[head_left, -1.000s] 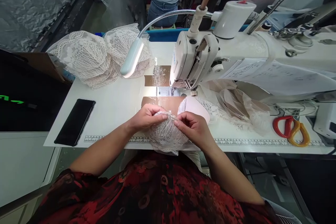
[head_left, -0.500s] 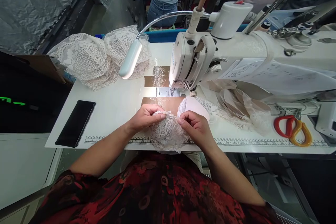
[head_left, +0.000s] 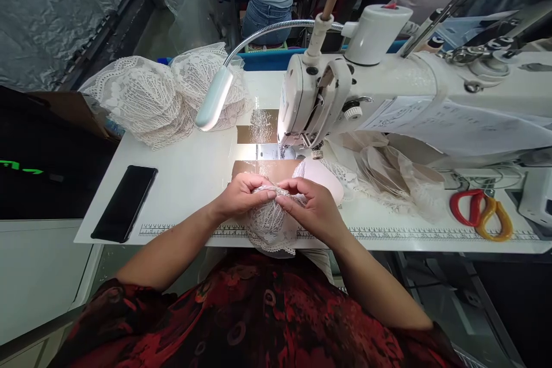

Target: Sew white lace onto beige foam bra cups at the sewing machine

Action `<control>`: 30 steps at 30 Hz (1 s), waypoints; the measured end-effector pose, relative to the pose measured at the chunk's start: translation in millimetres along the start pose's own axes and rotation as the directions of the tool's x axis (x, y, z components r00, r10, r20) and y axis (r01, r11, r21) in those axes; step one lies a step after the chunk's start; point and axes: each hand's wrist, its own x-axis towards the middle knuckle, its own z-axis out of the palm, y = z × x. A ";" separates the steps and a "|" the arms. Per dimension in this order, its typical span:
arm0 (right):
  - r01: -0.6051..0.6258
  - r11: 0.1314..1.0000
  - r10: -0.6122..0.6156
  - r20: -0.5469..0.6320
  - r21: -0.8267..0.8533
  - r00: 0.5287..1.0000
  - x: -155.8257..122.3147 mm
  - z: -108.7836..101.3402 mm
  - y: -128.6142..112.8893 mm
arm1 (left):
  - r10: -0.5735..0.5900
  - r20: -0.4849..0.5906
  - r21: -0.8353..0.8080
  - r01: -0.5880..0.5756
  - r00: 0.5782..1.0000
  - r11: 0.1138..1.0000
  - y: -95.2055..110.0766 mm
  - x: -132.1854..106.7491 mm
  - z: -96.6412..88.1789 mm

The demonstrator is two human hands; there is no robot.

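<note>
A white lace bra cup [head_left: 268,223] lies at the table's front edge, its lace border hanging slightly over. My left hand [head_left: 244,194] pinches the cup's upper edge between thumb and fingers. Close beside it, my right hand [head_left: 311,207] grips the same edge, the two thumbs almost meeting. A smooth pale pink cup [head_left: 325,178] with lace along its side rests just behind my right hand. Beyond my hands stands a white sewing machine [head_left: 297,103], its needle area lit; the cup is in front of it, apart from the needle.
Stacked lace cups [head_left: 138,92] lie back left, under a lamp head [head_left: 214,98]. A black phone [head_left: 124,203] is at left. Sheer fabric pieces [head_left: 383,167] and scissors with red and yellow handles [head_left: 480,214] are at right. A printed ruler [head_left: 388,234] runs along the front edge. People sit beyond.
My right hand has moved left along the cup's edge, up to my left hand. The lace between them has bunched together. My left hand has hardly moved.
</note>
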 end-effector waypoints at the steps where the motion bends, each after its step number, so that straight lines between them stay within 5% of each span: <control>1: -0.017 1.000 0.017 0.007 -0.007 1.000 1.3 1.6 -1.2 | 0.004 0.002 0.011 -0.004 1.000 1.000 0.2 0.0 0.1; 11: -0.068 0.998 0.068 -0.012 -0.010 0.998 3.7 3.5 -0.7 | -0.100 0.073 -0.059 0.104 0.992 0.993 1.2 -2.2 -1.7; 21: -0.049 0.999 0.049 0.038 -0.004 0.998 0.4 -0.6 1.6 | -0.082 0.085 -0.074 0.088 0.993 0.993 3.3 -2.9 -0.3; 26: -0.068 0.906 -0.021 -0.204 -0.418 0.979 -4.3 -34.6 22.9 | -0.123 0.042 -0.139 0.128 0.991 0.982 0.5 -6.4 -2.0; 30: -0.142 0.697 0.131 -0.070 -0.703 0.989 -7.1 -46.0 35.2 | -0.145 0.048 -0.178 0.152 0.988 0.972 1.2 -10.5 -3.4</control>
